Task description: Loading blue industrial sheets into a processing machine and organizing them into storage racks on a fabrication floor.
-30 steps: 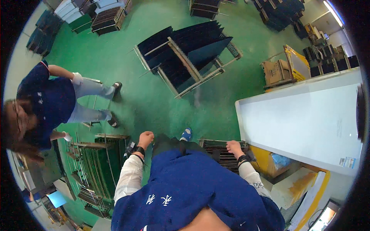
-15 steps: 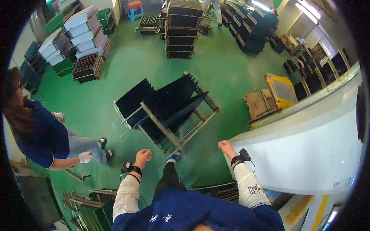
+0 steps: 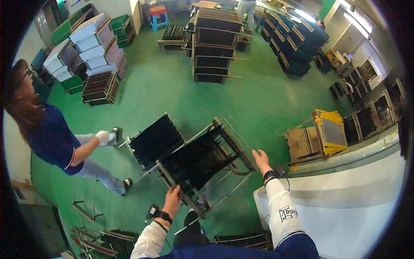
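In front of me on the green floor stands a metal rack (image 3: 234,146) with slotted side bars. Dark flat panels (image 3: 194,157) sit in its slots, some leaning. My left hand (image 3: 172,202) is at the near left slotted bar, its fingers bent against it. My right hand (image 3: 260,160) reaches beside the right corner of the rack, with thumb and fingers apart and nothing in them. A second rack of dark panels (image 3: 156,140) adjoins this one on its left. Both my wrists carry black strapped devices.
A co-worker (image 3: 56,138) in a dark blue top and white gloves stands at the left. Stacked racks (image 3: 214,47) rise at the far middle. Cardboard (image 3: 302,142) and yellow-edged frames (image 3: 333,131) lean at the right, above a large white surface (image 3: 336,194).
The rack appears nearer to me. My left hand has come to its slotted bar, and my right hand has opened beside its corner. The co-worker's gloved hand has risen, with the feet farther apart.
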Tool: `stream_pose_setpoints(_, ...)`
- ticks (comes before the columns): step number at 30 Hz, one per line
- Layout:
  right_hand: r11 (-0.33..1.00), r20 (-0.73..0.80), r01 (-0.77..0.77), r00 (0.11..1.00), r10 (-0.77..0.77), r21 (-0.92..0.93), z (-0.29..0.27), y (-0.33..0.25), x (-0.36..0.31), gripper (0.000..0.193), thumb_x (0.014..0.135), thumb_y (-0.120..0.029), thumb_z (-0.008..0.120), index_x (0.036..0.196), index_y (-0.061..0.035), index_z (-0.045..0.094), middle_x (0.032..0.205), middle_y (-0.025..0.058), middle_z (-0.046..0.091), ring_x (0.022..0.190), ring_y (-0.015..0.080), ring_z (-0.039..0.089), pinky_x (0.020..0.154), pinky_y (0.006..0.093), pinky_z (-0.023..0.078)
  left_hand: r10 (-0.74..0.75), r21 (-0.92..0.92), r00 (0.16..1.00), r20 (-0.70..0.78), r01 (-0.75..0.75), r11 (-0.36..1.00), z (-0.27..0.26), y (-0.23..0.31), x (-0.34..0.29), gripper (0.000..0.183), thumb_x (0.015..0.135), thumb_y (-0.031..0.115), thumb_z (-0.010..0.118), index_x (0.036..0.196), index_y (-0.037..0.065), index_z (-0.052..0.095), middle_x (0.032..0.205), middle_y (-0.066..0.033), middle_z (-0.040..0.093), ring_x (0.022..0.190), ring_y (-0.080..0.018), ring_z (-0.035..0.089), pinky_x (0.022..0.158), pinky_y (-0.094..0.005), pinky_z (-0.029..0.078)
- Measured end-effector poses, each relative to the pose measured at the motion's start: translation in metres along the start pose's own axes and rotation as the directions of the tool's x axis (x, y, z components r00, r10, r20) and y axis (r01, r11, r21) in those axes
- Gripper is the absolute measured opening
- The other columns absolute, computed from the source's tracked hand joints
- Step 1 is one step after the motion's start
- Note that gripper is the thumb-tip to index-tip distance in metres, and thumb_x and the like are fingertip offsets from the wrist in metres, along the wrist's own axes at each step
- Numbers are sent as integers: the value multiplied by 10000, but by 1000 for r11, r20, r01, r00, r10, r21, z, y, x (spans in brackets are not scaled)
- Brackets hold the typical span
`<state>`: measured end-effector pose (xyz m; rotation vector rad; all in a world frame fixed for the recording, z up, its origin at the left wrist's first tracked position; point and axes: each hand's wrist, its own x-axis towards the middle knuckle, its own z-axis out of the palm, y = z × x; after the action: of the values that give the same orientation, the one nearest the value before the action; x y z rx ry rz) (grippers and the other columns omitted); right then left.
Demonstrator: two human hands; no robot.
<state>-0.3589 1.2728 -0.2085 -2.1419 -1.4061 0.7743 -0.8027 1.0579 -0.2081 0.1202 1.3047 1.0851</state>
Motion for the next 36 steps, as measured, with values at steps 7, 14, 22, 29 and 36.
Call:
stream_pose_setpoints(7, 960, 288, -194, 949, 130, 203, 10, -36, 22, 627, 820, -477, 654, 1159, 48, 596, 1127, 189, 629, 1028, 277, 594, 899, 358, 445, -48, -191, 994, -101, 28, 981, 10, 11, 1, 432, 886, 227, 626, 1257, 76, 464, 889, -1, 541, 817, -148, 525, 716, -335, 421)
stream_pose_setpoints(14, 987, 141, -90, 987, 71, 135, 27, -3, 10, 540, 813, -459, 672, 1012, 42, 649, 973, 150, 668, 907, 250, 617, 818, 359, 468, -28, -202, 977, -209, -15, 979, 17, 13, 7, 395, 856, 147, 614, 1225, 71, 494, 894, 8, 553, 855, -143, 510, 723, -343, 413)
stream_pose_setpoints(22, 923, 267, -330, 924, 273, 199, 18, 100, -118, 460, 839, -436, 654, 721, -5, 547, 610, 82, 548, 516, 193, 487, 492, 358, 386, 217, 94, 964, -155, -204, 974, -32, -2, 48, 246, 839, 16, 542, 1083, 8, 571, 850, -37, 590, 733, -158, 534, 662, -306, 448)
stream_pose_setpoints(29, 622, 244, -552, 823, 512, 556, -15, 128, -307, 425, 910, -412, 589, 628, -121, 460, 531, -16, 402, 418, 115, 360, 394, 291, 284, 63, 97, 990, -130, -51, 994, -14, -16, 32, 262, 802, -29, 536, 1051, -14, 615, 900, -80, 638, 780, -187, 588, 700, -301, 470)
stream_pose_setpoints(36, 343, 46, -584, 548, 835, 736, -52, 188, -485, 446, 867, -422, 622, 592, -91, 506, 509, 2, 401, 400, 139, 368, 395, 312, 244, 181, 512, 971, 157, -237, 826, 7, -73, -51, 225, 789, 19, 580, 998, -25, 651, 914, -107, 662, 784, -221, 616, 748, -349, 502)
